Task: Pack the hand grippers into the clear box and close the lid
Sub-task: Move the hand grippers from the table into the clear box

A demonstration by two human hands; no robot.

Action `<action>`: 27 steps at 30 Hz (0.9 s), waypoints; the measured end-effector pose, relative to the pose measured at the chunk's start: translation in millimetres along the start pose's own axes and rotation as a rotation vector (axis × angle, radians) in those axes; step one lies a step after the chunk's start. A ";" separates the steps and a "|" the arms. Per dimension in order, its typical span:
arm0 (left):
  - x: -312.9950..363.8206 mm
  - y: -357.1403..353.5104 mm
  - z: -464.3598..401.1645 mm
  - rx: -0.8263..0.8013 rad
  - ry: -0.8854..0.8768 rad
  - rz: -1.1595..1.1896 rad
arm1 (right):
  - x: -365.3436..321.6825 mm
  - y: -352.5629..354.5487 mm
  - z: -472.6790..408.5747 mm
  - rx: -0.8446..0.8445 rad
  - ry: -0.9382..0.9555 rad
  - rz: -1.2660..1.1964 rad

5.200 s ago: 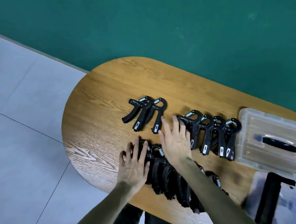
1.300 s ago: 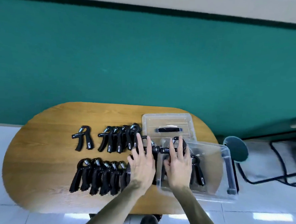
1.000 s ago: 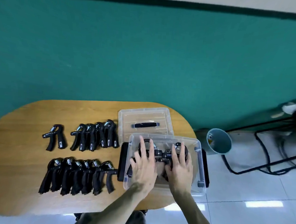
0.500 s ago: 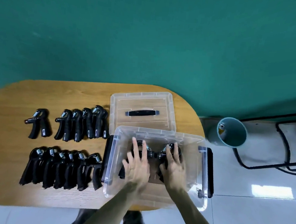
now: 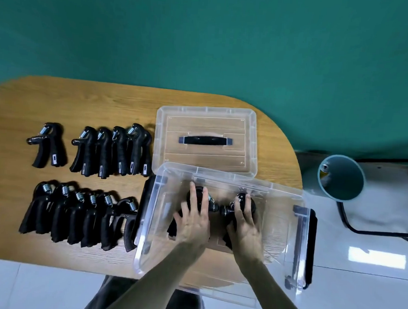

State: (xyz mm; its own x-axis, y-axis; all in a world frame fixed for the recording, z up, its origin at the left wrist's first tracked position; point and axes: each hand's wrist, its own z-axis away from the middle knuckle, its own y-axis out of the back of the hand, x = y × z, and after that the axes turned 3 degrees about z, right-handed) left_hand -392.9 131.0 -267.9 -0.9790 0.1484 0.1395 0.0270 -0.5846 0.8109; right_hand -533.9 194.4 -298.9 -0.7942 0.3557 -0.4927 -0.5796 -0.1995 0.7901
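The clear box (image 5: 232, 180) stands open at the table's right end, black latches on both its short sides. Both my hands are inside it. My left hand (image 5: 193, 221) lies with straight fingers on a bunch of black hand grippers (image 5: 215, 206) at the box's bottom. My right hand (image 5: 244, 225) lies the same way on a second bunch just to the right. The clear lid (image 5: 206, 123), with a black handle, lies flat behind the box. To the left, a back row of grippers (image 5: 112, 151), one lone gripper (image 5: 47, 144) and a front row (image 5: 79, 216) lie on the table.
The wooden table (image 5: 82, 104) has a rounded right end, and the box overhangs its front right edge. On the floor to the right are a teal bin (image 5: 340, 177) and a black-framed seat (image 5: 386, 201). A green wall runs behind.
My two hands carried a batch of grippers from the table's front row to the right and lowered them into the clear box, down to its bottom.
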 end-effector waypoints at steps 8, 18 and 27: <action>-1.9 1.1 -1.3 -0.015 -0.024 -0.072 | 6.5 -11.2 -1.1 0.013 -0.023 0.093; -10.3 -5.3 -0.6 0.080 -0.059 0.094 | -12.0 1.3 -2.7 0.054 -0.063 0.388; -44.7 52.3 43.2 0.310 -0.325 0.011 | -95.2 71.4 22.5 0.255 -0.014 0.386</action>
State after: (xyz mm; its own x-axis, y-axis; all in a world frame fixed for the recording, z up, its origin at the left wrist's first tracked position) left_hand -339.1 128.3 -207.2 -0.8657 0.4149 0.2801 0.1447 -0.3282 0.9335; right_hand -495.6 166.8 -187.3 -0.9394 0.3123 -0.1416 -0.1773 -0.0890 0.9801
